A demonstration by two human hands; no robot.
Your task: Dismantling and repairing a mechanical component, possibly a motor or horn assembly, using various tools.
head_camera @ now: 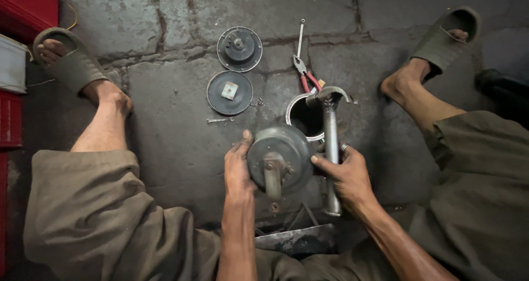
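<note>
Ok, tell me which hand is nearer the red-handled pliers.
Right. The right hand sits just below the pliers, gripping the hammer and touching the round metal part; the left hand is on that part's far side.

Floor: cracked grey stone paving (165, 132), stained dark.
Far middle: two round metal discs, the domed disc (239, 48) farther, the flat disc (230, 92) with a pale square at its centre nearer.
Beside the flat disc: a small wrench (216, 120) and a few tiny loose bits.
Far right of the discs: red-handled pliers (306, 74).
Middle: an open metal cup (305, 117).
Near: a flat metal block (295, 239).
Left edge: red boxes (25, 8).
</note>
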